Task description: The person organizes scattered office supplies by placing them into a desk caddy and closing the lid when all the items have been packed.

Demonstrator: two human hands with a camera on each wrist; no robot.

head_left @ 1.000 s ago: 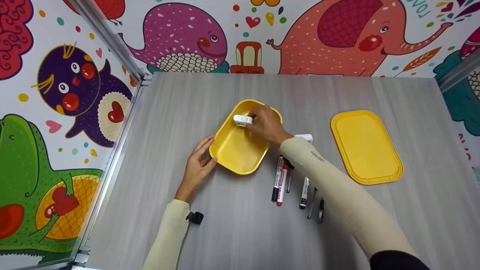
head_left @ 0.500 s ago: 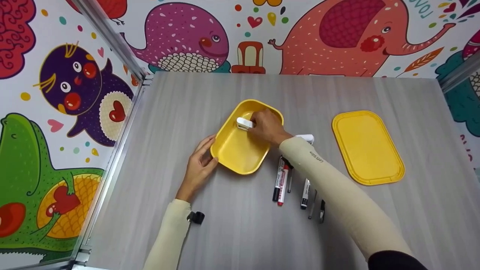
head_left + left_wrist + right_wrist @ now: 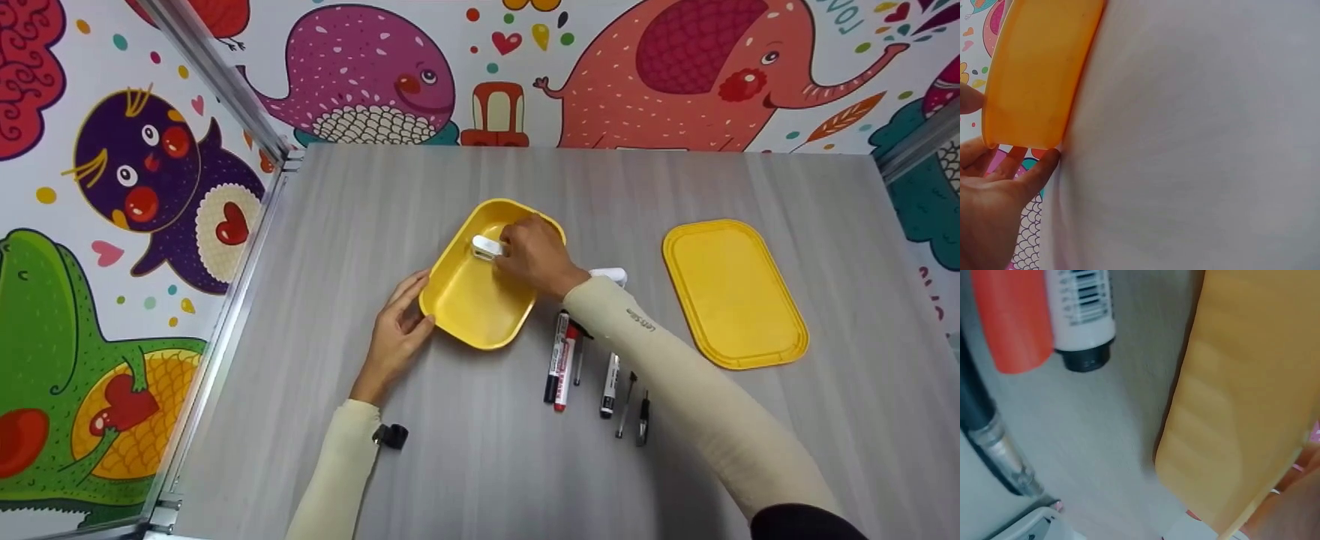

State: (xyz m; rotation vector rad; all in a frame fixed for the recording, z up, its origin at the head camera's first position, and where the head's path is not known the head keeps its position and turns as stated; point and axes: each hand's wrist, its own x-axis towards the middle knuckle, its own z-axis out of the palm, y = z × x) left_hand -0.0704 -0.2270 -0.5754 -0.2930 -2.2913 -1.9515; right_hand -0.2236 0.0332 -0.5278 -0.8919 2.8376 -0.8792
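A yellow plastic box [image 3: 480, 304] stands open-topped at mid-table in the head view. My left hand [image 3: 394, 337] touches its near-left corner from outside, fingers extended along the left wall and thumb at the front. In the left wrist view, the fingertips [image 3: 1047, 160] rest against the box wall. Reaching into the far part of the box, my right hand [image 3: 536, 255] holds a small white stapler [image 3: 487, 247] by one end. The stapler's other end points left; the held end is hidden by the fingers. The right wrist view shows only part of that hand [image 3: 1292, 506] behind the box wall.
Right of the box lie a black-capped marker [image 3: 556, 356], a red marker [image 3: 565, 371], another marker [image 3: 610, 386] and slim pens [image 3: 643, 420]. Another white object [image 3: 611, 275] is partly under the right forearm. A yellow lid [image 3: 735, 292] lies farther right.
The right hand and stapler have shifted slightly down and right within the box, and the stapler's visible end has tilted a little. The left hand and box have stayed put.
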